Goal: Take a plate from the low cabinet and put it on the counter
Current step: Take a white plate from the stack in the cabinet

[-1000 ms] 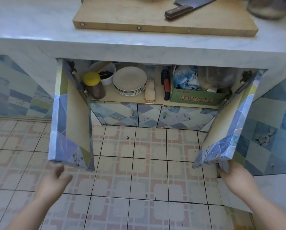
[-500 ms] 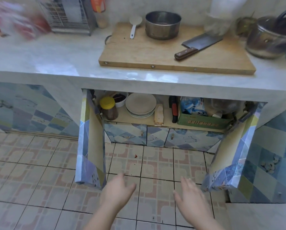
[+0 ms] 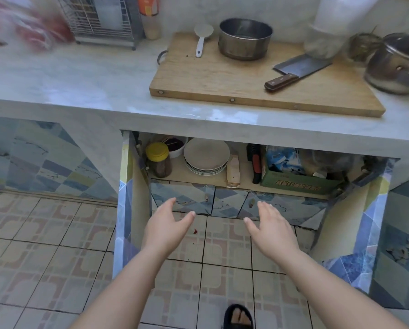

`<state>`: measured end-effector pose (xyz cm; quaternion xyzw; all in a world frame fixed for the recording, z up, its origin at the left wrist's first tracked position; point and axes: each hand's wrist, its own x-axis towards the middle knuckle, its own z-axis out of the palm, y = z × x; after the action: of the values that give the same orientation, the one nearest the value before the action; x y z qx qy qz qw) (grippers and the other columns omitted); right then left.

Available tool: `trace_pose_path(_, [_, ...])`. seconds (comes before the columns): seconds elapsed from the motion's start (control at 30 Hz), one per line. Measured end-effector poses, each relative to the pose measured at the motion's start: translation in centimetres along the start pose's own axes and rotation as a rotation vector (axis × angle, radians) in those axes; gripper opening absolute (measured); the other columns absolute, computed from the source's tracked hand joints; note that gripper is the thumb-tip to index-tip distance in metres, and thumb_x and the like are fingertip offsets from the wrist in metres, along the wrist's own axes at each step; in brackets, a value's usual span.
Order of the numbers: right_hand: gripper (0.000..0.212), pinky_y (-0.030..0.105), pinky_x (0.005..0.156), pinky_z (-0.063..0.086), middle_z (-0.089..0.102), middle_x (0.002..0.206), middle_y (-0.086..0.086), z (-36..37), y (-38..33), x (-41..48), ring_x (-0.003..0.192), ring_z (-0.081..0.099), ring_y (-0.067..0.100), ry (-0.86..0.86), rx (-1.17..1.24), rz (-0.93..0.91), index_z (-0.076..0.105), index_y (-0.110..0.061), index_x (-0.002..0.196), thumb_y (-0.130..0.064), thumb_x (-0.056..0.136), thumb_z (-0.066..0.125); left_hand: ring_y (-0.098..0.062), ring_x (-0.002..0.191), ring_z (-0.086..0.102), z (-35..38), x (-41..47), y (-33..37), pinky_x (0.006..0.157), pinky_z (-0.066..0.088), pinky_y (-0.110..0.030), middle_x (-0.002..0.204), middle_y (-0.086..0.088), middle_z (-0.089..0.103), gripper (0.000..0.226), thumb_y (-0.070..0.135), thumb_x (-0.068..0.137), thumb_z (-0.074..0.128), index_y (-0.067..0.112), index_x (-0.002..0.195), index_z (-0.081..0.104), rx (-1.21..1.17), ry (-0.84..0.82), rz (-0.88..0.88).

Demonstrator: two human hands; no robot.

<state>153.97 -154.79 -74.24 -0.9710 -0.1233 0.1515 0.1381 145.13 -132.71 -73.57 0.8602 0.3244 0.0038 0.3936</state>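
A stack of pale round plates point(image 3: 206, 156) sits on the shelf of the low cabinet point(image 3: 198, 180), whose two doors stand wide open. My left hand point(image 3: 166, 226) and my right hand point(image 3: 271, 227) are both stretched forward, palms facing each other, fingers apart and empty. They hover in front of the cabinet, below the shelf edge and short of the plates. The grey marble counter point(image 3: 84, 84) runs above the cabinet.
On the shelf stand a yellow-lidded jar point(image 3: 158, 160), a white bowl point(image 3: 175, 144), a wooden block point(image 3: 233, 172) and a green cardboard box point(image 3: 293, 184). The counter holds a cutting board point(image 3: 222, 79) with a cleaver point(image 3: 296, 71) and steel pot point(image 3: 245, 39). Open doors point(image 3: 129, 205) flank my hands.
Both hands let go of the cabinet doors, came together toward the middle and reached forward toward the shelf. The view rose and now shows the counter top.
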Motion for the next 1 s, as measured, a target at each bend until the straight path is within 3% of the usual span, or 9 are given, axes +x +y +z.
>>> trace_pose_path(0.2, [0.07,0.037,0.117,0.02,0.023,0.157,0.004,1.8,-0.7,4.8,0.144,0.019,0.019,0.016,0.005,-0.025,0.019,-0.016,0.148,-0.053,0.091,0.036,-0.022,0.13,0.041,2.5,4.0,-1.0,0.099,0.039,-0.04,0.147,0.002,0.04,0.074,0.058,0.078,0.053,0.024,0.141,0.032,-0.026,-0.001,-0.03])
trace_pose_path(0.4, [0.064,0.039,0.104,0.036,0.039,0.146,0.008,4.3,-0.4,10.6,0.131,0.039,0.026,0.077,-0.007,-0.076,0.03,-0.013,0.141,-0.051,0.09,0.039,-0.027,0.131,0.04,5.4,10.2,-0.7,0.1,0.037,-0.039,0.146,-0.005,0.041,0.071,0.053,0.082,0.053,0.019,0.141,0.032,-0.027,0.037,-0.017])
trace_pose_path(0.67, [0.061,0.038,0.101,0.041,0.042,0.144,0.008,11.4,2.7,20.2,0.127,0.043,0.026,0.153,0.05,-0.151,0.034,-0.013,0.139,-0.049,0.09,0.041,-0.032,0.125,0.045,13.2,19.4,-3.5,0.096,0.038,-0.038,0.141,-0.01,0.048,0.065,0.046,0.082,0.053,0.02,0.139,0.038,-0.129,0.113,0.0])
trace_pose_path(0.9, [0.067,0.035,0.106,0.033,0.035,0.15,0.009,16.0,4.0,25.9,0.134,0.035,0.025,0.241,0.119,-0.204,0.03,-0.011,0.142,-0.051,0.09,0.041,-0.029,0.13,0.041,16.9,24.6,-7.4,0.097,0.035,-0.037,0.143,-0.008,0.045,0.07,0.052,0.079,0.054,0.019,0.139,0.037,-0.203,0.187,0.029])
trace_pose_path(1.0, [0.077,0.037,0.112,0.027,0.028,0.154,0.008,16.9,3.8,27.5,0.14,0.028,0.023,0.252,0.169,-0.197,0.025,-0.013,0.146,-0.061,0.086,0.038,-0.028,0.131,0.04,18.0,25.7,-8.4,0.099,0.033,-0.036,0.144,-0.008,0.043,0.075,0.056,0.078,0.054,0.017,0.139,0.037,-0.242,0.196,0.028])
